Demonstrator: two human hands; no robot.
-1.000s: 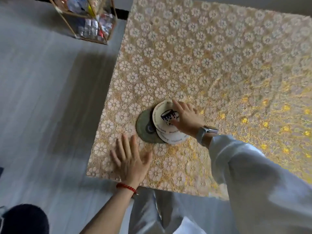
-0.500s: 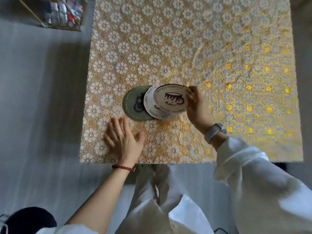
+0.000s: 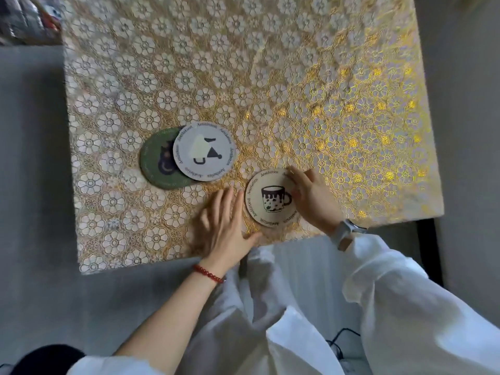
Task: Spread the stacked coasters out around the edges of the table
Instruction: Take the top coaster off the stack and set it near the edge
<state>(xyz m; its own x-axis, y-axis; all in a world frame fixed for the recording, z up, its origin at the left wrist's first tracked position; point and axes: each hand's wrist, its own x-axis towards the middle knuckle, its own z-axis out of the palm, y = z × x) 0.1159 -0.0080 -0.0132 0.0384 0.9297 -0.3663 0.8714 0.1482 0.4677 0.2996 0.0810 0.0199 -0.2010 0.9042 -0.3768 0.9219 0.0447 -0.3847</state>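
Near the counter's (image 3: 270,63) close edge, the right hand (image 3: 315,201) rests loosely curled fingers on the round beige mug-print coaster (image 3: 270,198) lying flat, the left hand (image 3: 224,226) lies open and empty just beside it, while a grey round coaster (image 3: 204,151) overlaps a green one (image 3: 157,163) farther left.

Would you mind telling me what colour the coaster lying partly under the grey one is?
Dark green coaster with a black cat figure, seen in the head view.
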